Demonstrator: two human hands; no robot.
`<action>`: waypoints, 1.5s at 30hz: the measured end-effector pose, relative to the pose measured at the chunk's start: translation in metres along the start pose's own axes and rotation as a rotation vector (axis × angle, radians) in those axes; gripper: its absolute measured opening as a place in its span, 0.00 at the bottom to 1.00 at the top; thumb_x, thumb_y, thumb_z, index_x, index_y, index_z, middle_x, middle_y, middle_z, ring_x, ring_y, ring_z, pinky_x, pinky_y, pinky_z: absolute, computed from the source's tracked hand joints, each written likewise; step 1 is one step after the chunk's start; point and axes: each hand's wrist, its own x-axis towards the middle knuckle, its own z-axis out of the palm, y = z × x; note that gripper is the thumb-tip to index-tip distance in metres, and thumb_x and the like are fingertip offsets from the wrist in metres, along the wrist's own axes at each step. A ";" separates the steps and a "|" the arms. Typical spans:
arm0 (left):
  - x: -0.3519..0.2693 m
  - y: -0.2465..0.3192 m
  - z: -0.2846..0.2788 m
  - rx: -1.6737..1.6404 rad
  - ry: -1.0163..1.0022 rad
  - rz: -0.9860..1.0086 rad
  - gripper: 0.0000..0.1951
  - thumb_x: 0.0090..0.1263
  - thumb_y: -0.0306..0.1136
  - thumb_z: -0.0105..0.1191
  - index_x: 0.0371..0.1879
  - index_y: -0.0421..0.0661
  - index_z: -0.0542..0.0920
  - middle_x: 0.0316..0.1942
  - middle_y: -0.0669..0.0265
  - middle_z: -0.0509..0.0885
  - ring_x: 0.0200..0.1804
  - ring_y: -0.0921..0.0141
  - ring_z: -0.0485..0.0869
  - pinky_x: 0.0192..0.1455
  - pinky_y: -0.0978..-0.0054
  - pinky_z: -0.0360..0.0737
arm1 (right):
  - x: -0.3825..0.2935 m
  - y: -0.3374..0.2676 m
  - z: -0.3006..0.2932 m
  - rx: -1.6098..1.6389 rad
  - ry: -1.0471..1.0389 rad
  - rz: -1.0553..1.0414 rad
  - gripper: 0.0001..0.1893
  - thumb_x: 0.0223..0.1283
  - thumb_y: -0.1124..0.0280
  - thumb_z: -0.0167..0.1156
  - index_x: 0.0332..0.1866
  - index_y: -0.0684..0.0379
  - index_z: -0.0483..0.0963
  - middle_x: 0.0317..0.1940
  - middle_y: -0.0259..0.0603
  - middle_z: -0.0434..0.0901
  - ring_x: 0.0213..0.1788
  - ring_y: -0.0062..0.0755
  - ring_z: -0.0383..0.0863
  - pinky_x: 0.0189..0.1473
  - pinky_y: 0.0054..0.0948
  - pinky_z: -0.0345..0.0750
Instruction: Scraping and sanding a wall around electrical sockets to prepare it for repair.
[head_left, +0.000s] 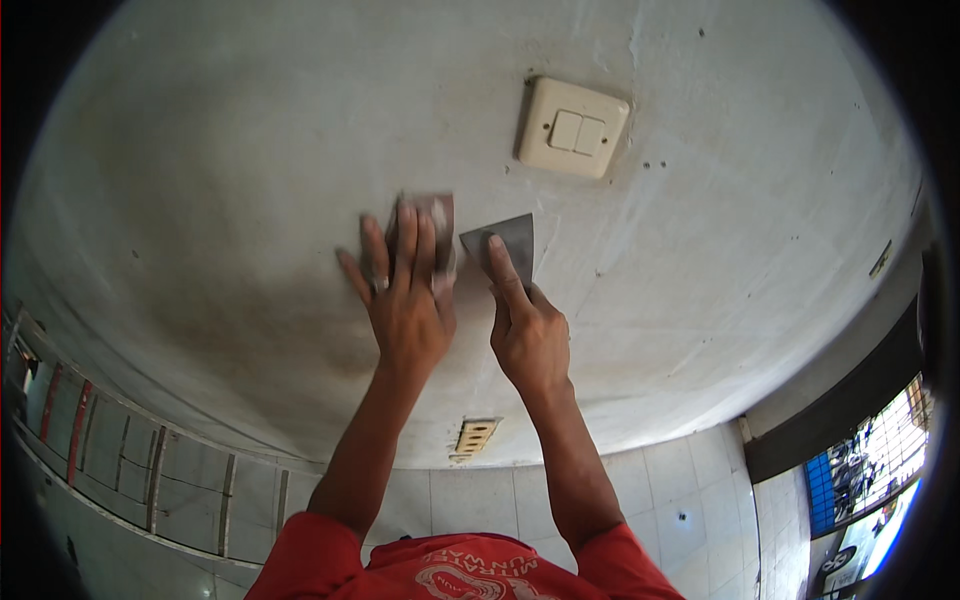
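Observation:
My left hand presses a flat, reddish-brown piece against the pale wall. The piece carries whitish smears and is blurred; whether it is sandpaper or a scraper, I cannot tell. A ring shows on one finger of that hand. Just to the right, my right hand grips a putty knife, its index finger laid along the grey metal blade. The blade lies at or very near the wall surface; its handle is hidden in my fist. Up and to the right sits a cream double light switch.
Low on the wall is a yellowish socket plate. At the lower left a ladder with red and grey rungs stretches beside the wall. Pale floor tiles lie below. A barred opening stands at the right.

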 end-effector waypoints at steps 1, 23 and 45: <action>-0.001 0.001 0.003 -0.007 0.010 0.002 0.32 0.73 0.39 0.49 0.76 0.46 0.62 0.79 0.61 0.57 0.81 0.45 0.45 0.75 0.30 0.32 | 0.005 0.000 -0.001 0.014 0.031 -0.034 0.36 0.62 0.79 0.55 0.75 0.38 0.63 0.27 0.50 0.79 0.22 0.53 0.81 0.25 0.46 0.78; 0.029 -0.009 -0.012 0.002 0.049 0.036 0.28 0.75 0.41 0.47 0.72 0.43 0.68 0.78 0.63 0.61 0.81 0.47 0.45 0.73 0.28 0.31 | 0.097 -0.044 -0.029 -0.087 0.077 -0.118 0.35 0.64 0.74 0.56 0.76 0.35 0.61 0.25 0.53 0.79 0.22 0.55 0.80 0.24 0.47 0.78; 0.121 0.042 0.000 0.104 0.145 0.168 0.44 0.69 0.61 0.48 0.79 0.45 0.55 0.82 0.60 0.49 0.83 0.55 0.42 0.75 0.30 0.35 | -0.079 -0.012 -0.055 0.267 0.064 0.134 0.31 0.60 0.88 0.52 0.72 0.62 0.66 0.39 0.59 0.84 0.28 0.48 0.84 0.36 0.28 0.78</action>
